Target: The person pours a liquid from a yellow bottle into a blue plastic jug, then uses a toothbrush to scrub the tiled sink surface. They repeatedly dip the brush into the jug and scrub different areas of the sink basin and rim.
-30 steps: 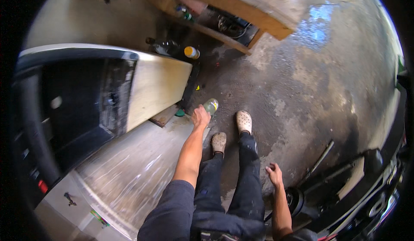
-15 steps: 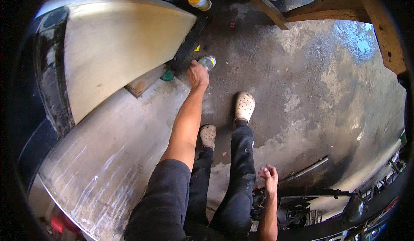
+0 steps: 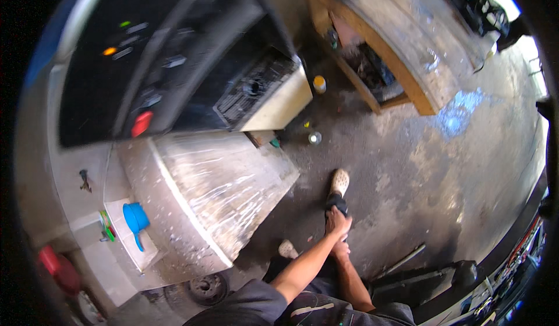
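Observation:
In front of my right leg, my left hand point(image 3: 338, 221) is closed, its fingers curled in close against my right hand point(image 3: 341, 248). Whatever lies between the two hands, if anything, is hidden. The right hand's fingers are partly covered by the left, so their shape is unclear. Beyond the hands, a clear jar or bottle point(image 3: 315, 138) rests on the dark floor, touched by neither hand. A pale clog with holes point(image 3: 339, 181) on my right foot shows just past my hands.
A slanted concrete slab point(image 3: 215, 180) with white drips lies left. On a ledge sits a blue dipper point(image 3: 135, 216). A large black panel point(image 3: 198, 64) fills the upper left; a wooden bench point(image 3: 396, 29) stands far right. A white container with yellow lid point(image 3: 319, 85) and a bar point(image 3: 402, 260) are on the floor.
My left hand has let go of the clear jar, left on the floor, and come back to meet my right hand. The view has swung leftward and up, showing more slab and bench.

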Demonstrator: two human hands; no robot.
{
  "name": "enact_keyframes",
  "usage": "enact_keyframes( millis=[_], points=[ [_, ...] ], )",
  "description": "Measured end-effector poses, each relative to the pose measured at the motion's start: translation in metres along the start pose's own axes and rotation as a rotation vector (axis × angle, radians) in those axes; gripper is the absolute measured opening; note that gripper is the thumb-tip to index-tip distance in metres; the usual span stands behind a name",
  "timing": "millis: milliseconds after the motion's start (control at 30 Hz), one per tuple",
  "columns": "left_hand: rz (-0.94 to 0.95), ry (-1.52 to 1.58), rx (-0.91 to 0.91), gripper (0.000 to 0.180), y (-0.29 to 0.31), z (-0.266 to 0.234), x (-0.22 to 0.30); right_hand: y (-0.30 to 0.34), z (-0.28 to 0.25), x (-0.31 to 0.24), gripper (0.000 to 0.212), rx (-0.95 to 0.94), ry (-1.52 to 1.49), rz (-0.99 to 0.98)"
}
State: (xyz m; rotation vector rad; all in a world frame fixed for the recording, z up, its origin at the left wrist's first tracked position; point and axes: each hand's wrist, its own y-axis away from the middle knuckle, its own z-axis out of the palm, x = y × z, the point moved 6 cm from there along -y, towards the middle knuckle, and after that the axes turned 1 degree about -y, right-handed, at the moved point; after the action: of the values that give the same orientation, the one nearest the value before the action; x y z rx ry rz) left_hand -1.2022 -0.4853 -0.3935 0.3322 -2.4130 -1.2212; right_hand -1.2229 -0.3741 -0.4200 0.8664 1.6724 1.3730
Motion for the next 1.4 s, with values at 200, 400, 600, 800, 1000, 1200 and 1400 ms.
enact_keyframes(
  millis=[200, 400, 600, 800, 1000, 1200, 1400],
  points=[
    [0.836, 0.039, -0.130, 0.041, 0.128, -0.077, -0.105, 0.026, 0.052, -0.008, 0.040, -0.047, 0.569, -0.687],
    [0.326, -0.068, 0.026, 0.049, 0.187, -0.155, -0.440, 0.111, 0.092, 0.056, 0.042, 0.101, -0.741, -0.233],
    [-0.255, 0.288, -0.681, 0.046, 0.338, -0.090, -0.704, 0.198, 0.247, -0.041, 0.061, -0.856, -1.123, -0.507],
    [-0.126, 0.621, -0.350, 0.053, 0.387, -0.111, -0.734, 0.149, 0.286, -0.086, 0.040, -0.110, -0.294, -0.208],
    [0.334, 0.721, 0.089, 0.047, 0.390, -0.318, -0.672, 0.115, 0.287, -0.154, 0.023, 0.244, -0.002, -0.477],
    [0.503, 0.401, 0.932, 0.035, 0.342, -0.570, -0.640, 0.111, 0.360, -0.196, 0.022, -0.140, -0.339, -0.287],
    [-0.017, 0.001, 0.697, 0.050, 0.164, -0.650, -0.674, 0.140, 0.414, -0.229, 0.026, -0.067, -0.407, -0.365]
  ],
)
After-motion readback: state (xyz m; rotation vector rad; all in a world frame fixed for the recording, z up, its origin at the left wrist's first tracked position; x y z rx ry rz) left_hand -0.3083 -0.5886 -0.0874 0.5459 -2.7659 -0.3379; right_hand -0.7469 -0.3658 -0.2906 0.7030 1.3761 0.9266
